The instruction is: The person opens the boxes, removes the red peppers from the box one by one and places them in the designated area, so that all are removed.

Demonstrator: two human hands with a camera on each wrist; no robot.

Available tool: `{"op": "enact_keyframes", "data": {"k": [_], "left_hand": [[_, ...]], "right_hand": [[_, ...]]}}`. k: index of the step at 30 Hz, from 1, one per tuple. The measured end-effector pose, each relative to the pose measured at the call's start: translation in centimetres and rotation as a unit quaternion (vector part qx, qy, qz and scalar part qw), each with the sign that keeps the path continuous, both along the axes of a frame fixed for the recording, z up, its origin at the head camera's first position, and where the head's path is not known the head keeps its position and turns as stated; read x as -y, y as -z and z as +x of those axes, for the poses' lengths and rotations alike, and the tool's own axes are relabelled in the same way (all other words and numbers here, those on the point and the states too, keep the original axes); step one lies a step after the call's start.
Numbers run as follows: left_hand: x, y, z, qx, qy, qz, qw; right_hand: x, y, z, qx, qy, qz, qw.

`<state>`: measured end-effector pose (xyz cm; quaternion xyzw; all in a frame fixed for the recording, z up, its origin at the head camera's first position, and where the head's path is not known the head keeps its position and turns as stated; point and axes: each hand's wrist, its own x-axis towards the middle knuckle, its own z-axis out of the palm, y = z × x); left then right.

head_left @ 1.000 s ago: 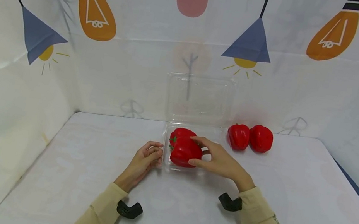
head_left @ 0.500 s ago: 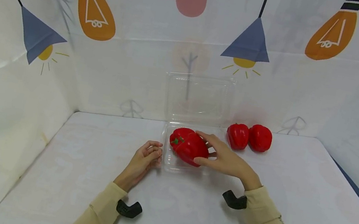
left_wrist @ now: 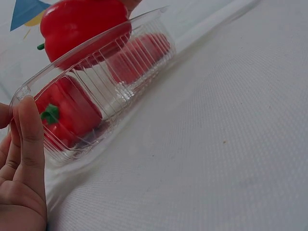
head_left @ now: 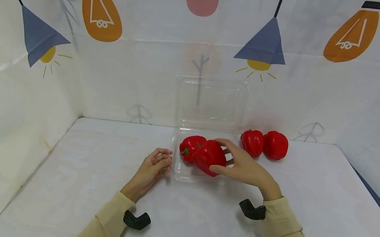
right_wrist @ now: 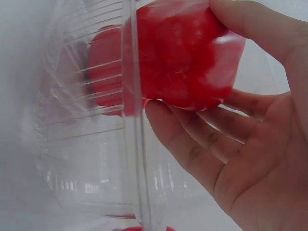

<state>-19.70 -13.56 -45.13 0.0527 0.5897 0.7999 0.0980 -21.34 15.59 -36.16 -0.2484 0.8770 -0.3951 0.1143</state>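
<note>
right hand [head_left: 247, 169] pinching pepper [head_left: 209, 158] by its right end, thumb near, fingers far, over box [head_left: 181, 174]. second pepper [head_left: 190, 146] sitting inside, at left. left hand [head_left: 151, 167] touching box's left rim; cannot tell if pinching. lid [head_left: 210, 105] standing open, far side. two more peppers [head_left: 252, 143] lying side by side, far right of box.

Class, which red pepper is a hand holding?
The pepper in the right hand, over the clear container; the pepper inside it and the pair outside are unheld.

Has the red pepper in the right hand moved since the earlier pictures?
Yes: in the head view, the held pepper has shifted to the right, away from the left edge of the clear container.
</note>
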Motion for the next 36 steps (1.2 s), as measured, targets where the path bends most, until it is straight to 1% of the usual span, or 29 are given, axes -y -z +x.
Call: {"op": "enact_keyframes", "data": {"k": [5,8,13,21,31,36], "left_hand": [[0.0,0.0,0.0,0.002,0.001,-0.001,1.0000],[0.0,0.0,0.0,0.003,0.000,-0.001,1.0000],[0.0,0.1,0.0,0.004,-0.001,0.002,1.0000],[0.0,0.1,0.0,0.004,-0.004,0.004,1.0000],[-0.1,0.1,0.0,0.007,-0.005,0.005,0.9999],[-0.1,0.1,0.0,0.012,-0.009,0.008,0.9999]], "right_hand": [[-0.5,-0.5,0.2,-0.020,0.017,0.023,0.9994],[-0.8,-0.6,0.1,-0.028,0.021,0.016,0.9993],[-1.5,-0.9,0.1,-0.024,0.028,-0.004,0.9993],[-2.7,-1.6,0.1,-0.026,0.040,0.007,0.9988],[-3.6,-1.8,0.2,-0.015,0.055,0.015,0.9982],[-4.0,-1.9,0.4,-0.008,0.052,0.022,0.9984]]}}
